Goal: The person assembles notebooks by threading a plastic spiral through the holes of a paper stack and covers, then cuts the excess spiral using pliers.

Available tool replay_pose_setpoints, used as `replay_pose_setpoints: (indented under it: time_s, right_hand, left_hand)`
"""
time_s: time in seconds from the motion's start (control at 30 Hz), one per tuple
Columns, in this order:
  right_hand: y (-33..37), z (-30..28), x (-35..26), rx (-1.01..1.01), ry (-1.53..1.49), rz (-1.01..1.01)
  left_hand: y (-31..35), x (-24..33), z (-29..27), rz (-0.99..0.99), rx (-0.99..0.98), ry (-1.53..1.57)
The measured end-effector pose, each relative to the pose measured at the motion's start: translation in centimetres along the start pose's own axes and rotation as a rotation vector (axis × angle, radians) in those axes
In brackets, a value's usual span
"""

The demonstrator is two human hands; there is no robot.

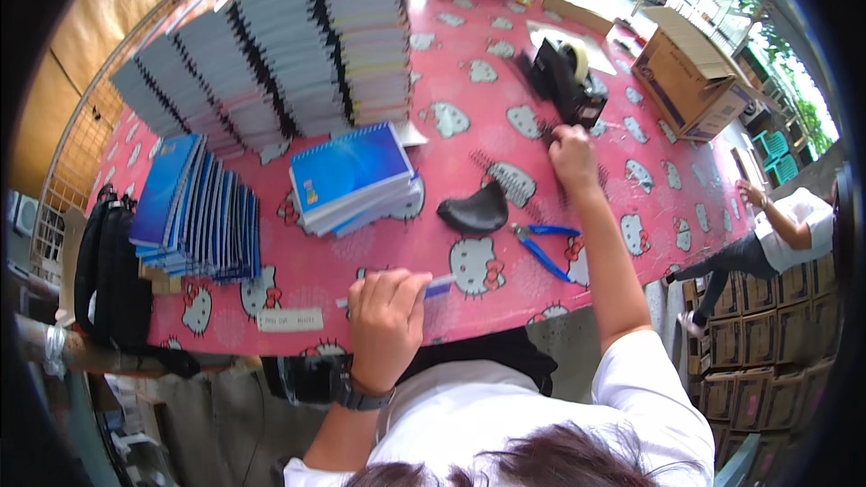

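My left hand [388, 311] is closed around a thin notebook [439, 288] held nearly edge-on at the table's near edge; a white and blue-purple strip shows past my fingers. Reaching forward, my right hand [575, 160] has its fingers curled at a dark, blurred spiral binding coil by the black tape dispenser [570, 86]. More black coils [510, 182] lie on the table beside it. Between my hands are blue-handled cutting pliers [546, 248] and a black curved pad [475, 210]. Blue-covered spiral notebooks [350, 173] are piled ahead of my left hand.
Tall stacks of spiral-bound books [271, 54] rise at the back left. More blue notebooks [194, 216] stand near a black bag [115, 271]. A cardboard box [690, 72] sits at the right end of the pink patterned table [433, 325]. Another person [794, 225] is beyond it, near stacked cartons [767, 325].
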State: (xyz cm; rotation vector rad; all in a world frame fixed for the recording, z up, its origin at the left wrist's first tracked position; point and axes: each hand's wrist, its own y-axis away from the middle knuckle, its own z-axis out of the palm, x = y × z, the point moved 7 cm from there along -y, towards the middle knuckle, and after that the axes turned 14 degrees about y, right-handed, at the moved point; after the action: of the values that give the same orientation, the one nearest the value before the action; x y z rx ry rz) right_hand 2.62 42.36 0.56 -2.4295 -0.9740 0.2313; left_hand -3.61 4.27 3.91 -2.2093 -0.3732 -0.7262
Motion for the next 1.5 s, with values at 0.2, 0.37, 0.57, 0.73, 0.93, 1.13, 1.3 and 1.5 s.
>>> replay_pose_setpoints:
  time_s: [0.2, 0.37, 0.57, 0.73, 0.93, 1.13, 1.3, 1.5]
  right_hand:
    - [4.6, -9.8, -8.2, -0.013, -0.576, -0.304]
    - [11.0, -12.6, -13.6, -0.559, -0.925, -0.485]
    - [13.0, -10.9, -13.9, -0.573, -1.113, -0.458]
    - [13.2, -10.9, -14.8, -0.679, -1.102, -0.540]
    - [12.8, -11.5, -15.4, -0.587, -0.964, -0.722]
    - [13.4, -10.7, -15.4, -0.871, -0.895, -0.646]
    - [13.8, -11.6, -15.7, -0.641, -1.014, -0.677]
    - [11.3, -9.9, -13.6, -0.541, -0.751, -0.358]
  left_hand:
    - [0.5, -1.1, 0.4, -0.025, 0.011, 0.008]
    - [0.2, -1.0, 0.2, -0.027, -0.001, 0.020]
    - [-0.1, -0.9, 0.5, -0.032, -0.026, 0.050]
    - [0.0, -0.9, 0.5, -0.019, -0.043, 0.042]
    - [0.1, -0.8, 0.4, -0.030, -0.048, 0.059]
    - [0.1, -0.6, 0.3, -0.034, -0.068, 0.047]
    - [0.0, 1.0, 1.4, -0.089, -0.140, 0.075]
    - [0.5, 1.0, 1.7, -0.075, -0.253, 0.019]
